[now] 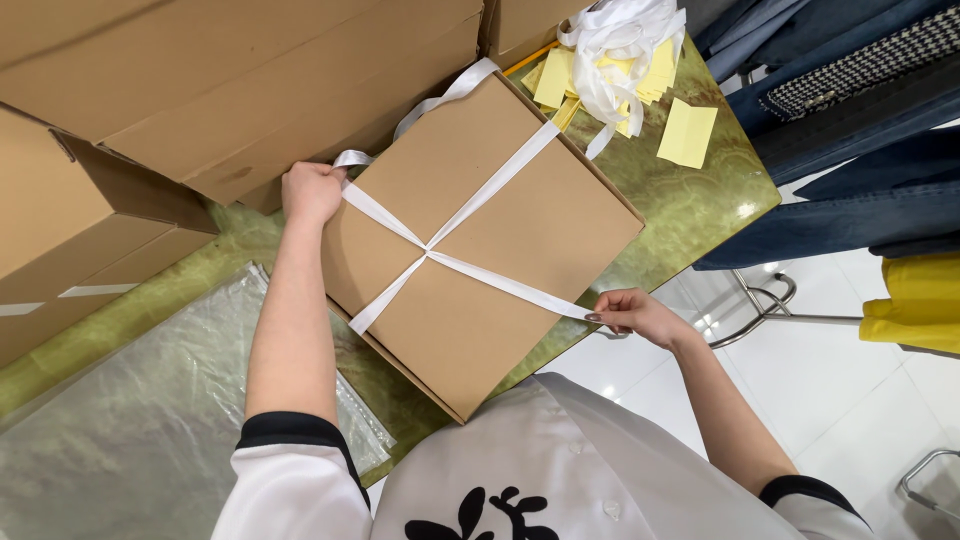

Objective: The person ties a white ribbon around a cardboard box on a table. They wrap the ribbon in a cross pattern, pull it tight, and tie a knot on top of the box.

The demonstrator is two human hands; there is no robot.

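Large brown cardboard cartons (pixel 230 80) stacked along the far-left side of a green marbled tabletop (pixel 690 205), taking up most of that end. Clear plastic sheeting (pixel 130 420) spread flat on the near-left part of the tabletop, partly under the left forearm. Dark blue and checked garments (pixel 840 120) hanging at the right, with a yellow one (pixel 920 300) below them, all beyond the tabletop edge and above a white tiled floor (pixel 860 400).

Flat brown cardboard box (pixel 480 240) lying at the middle of the tabletop, turned at an angle, its near corner past the tabletop edge and close to the white-shirted chest. White ribbon (pixel 500 175) crossed over the lid, the 2 bands meeting near the centre of the box; 1 end running off the far corner, another looping at the left edge.

Loose heap of white ribbon (pixel 620 40) on the far side of the tabletop, resting on a scatter of pale yellow paper slips (pixel 688 132), 1 slip lying apart to the right.

Left hand (pixel 312 192) at the left corner of the box, fingers curled shut around the ribbon where it comes off the lid. Right hand (pixel 632 315) just off the right edge of the box, thumb and fingers pinched closed on the ribbon end, the band drawn straight from the crossing.
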